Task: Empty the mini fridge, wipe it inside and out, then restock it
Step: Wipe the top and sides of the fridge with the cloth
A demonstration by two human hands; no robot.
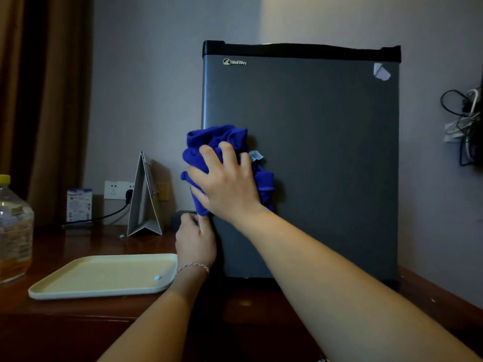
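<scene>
Dark wooden surface [86,325], carrying mini fridge [313,152] toward right edge, pale tray [78,290] and bottle [14,231] at left, folded card stand [143,205] and small box [78,205] near back edge.

bottle [14,231] cropped at left edge

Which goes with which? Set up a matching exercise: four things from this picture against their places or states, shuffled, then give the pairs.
Things:
1. blue cloth
2. tray
3. bottle
4. left hand

Places or states:
A. at the far left edge, yellow cap
B. at the fridge door's left edge, low down
C. bunched under the right hand against the door
D. flat on the wooden top, left of the fridge

Pairs: 1-C, 2-D, 3-A, 4-B
</scene>
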